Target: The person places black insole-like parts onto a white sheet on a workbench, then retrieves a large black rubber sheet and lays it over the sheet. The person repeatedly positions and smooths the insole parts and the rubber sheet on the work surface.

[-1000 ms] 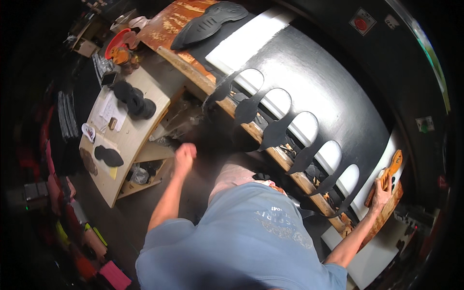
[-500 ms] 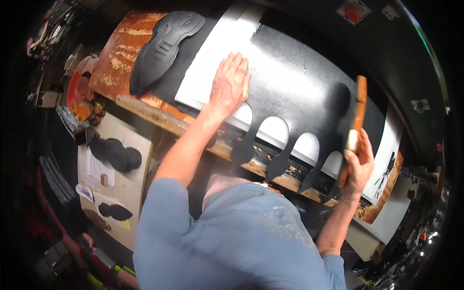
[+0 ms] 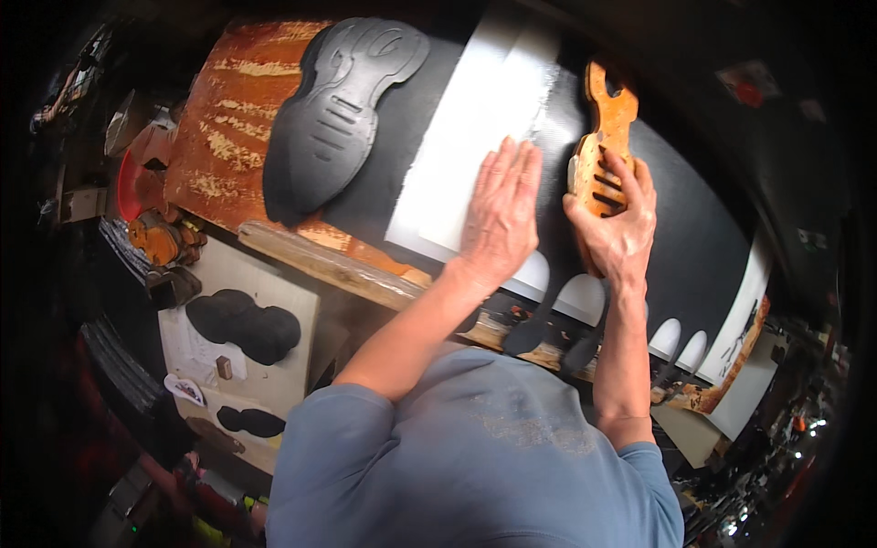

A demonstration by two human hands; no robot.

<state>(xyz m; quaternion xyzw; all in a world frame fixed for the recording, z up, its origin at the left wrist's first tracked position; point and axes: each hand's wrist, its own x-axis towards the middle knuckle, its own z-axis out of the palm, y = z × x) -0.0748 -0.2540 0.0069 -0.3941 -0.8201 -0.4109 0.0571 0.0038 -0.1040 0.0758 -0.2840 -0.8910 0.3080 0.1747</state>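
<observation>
My left hand (image 3: 501,215) lies flat with its fingers stretched out, on a white board strip (image 3: 457,137) beside a black sheet (image 3: 694,201). My right hand (image 3: 619,219) grips an orange-brown sole-shaped cutting die (image 3: 610,119) with slots across its wide part. The die is over the left part of the black sheet, its narrow looped end pointing away from me. Along the near edge of the sheet, rounded gaps show white board beneath. Black tongues (image 3: 528,336) of the sheet hang between those gaps over the wooden edge.
A stack of dark sole-shaped pieces (image 3: 333,128) lies at the left on a worn reddish board (image 3: 219,137). A wooden bar (image 3: 329,265) runs along the near edge. Lower left, a pale side board (image 3: 306,315) holds black cut pieces (image 3: 242,324). A dark machine overhangs the far side.
My right hand has brought the cutting die leftward and turned it from edge-on to broad side up, over the sheet. My left hand still rests flat; the view has shifted.
</observation>
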